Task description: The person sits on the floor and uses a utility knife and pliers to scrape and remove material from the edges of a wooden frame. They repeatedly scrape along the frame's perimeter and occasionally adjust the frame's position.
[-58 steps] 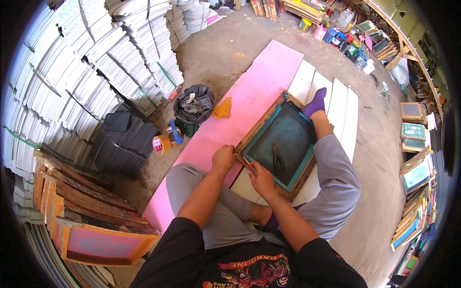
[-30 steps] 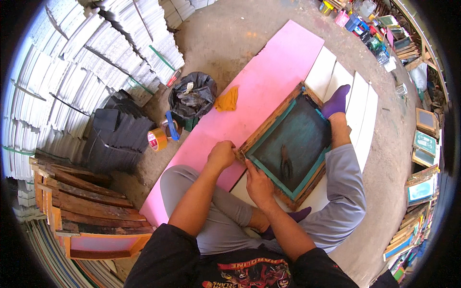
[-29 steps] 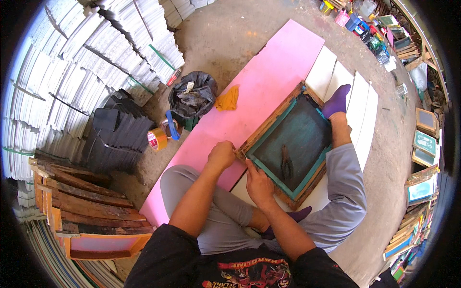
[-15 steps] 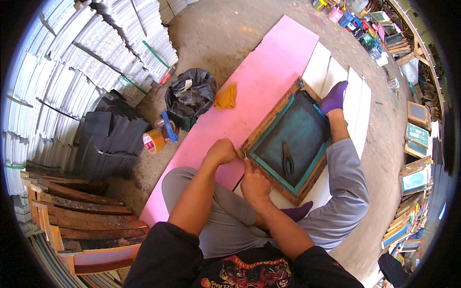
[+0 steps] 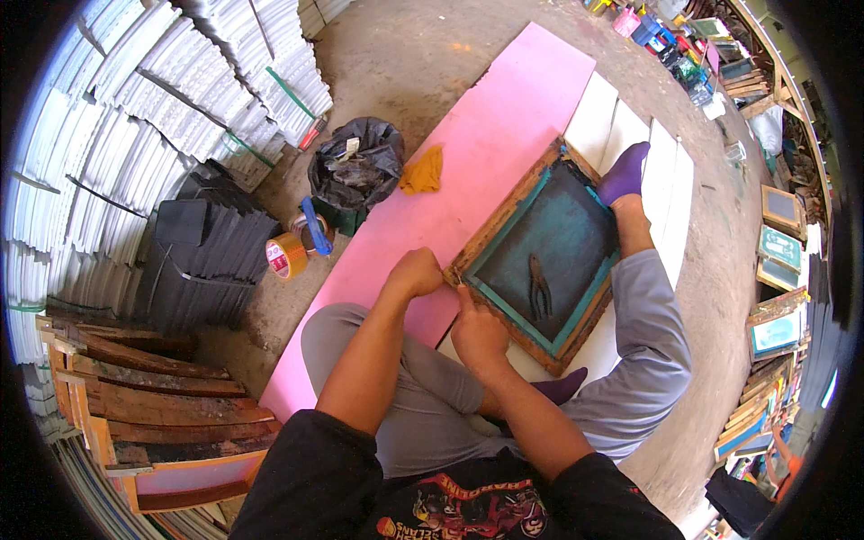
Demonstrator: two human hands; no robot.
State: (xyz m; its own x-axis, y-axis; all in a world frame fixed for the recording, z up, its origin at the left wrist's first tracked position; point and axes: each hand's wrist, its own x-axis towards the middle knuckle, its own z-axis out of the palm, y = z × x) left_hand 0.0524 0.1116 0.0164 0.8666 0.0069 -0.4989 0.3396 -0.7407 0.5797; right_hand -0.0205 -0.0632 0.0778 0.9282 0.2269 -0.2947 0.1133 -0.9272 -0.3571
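Across white boards point(image 5: 625, 131) | wooden frame point(image 5: 502, 212) | scuffed brown | teal-bordered dark panel point(image 5: 569, 214)

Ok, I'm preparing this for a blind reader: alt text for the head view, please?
A bare left hand and a bare right hand are at the left corner of a dark rectangular wood-framed screen with teal edging. Dark metal pliers lie on it.
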